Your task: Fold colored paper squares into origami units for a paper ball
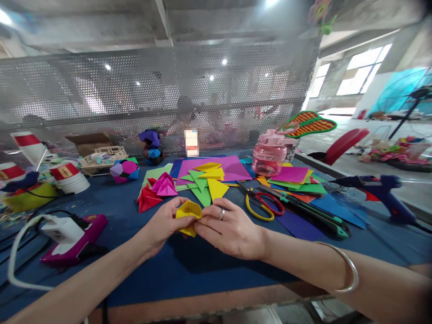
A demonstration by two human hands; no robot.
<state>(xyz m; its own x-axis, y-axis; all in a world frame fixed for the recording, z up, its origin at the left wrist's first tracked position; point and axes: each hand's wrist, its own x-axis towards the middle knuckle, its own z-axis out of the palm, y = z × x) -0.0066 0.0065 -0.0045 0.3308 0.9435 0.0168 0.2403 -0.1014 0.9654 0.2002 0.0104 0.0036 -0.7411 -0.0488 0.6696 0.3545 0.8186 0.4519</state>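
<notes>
Between both hands, above the front of the blue table, is a folded piece of yellow paper [189,209]. My left hand [168,221] pinches it from the left, thumb across its front. From the right, the fingers of my right hand [229,228] close on its edge, partly hiding it. Just beyond lie folded yellow paper pieces [218,189] and green ones [201,194]. Folded pink pieces [164,184] and red pieces [148,199] sit to the left. Scissors [261,204] with red and yellow handles rest right of my right hand.
A utility knife [317,213], paper sheets [297,180] and a glue gun [378,191] lie at right. A pink bottle [269,155] stands behind. At left are a power strip [76,243] with cables and stacked paper cups [69,176]. A perforated metal screen [151,99] borders the back.
</notes>
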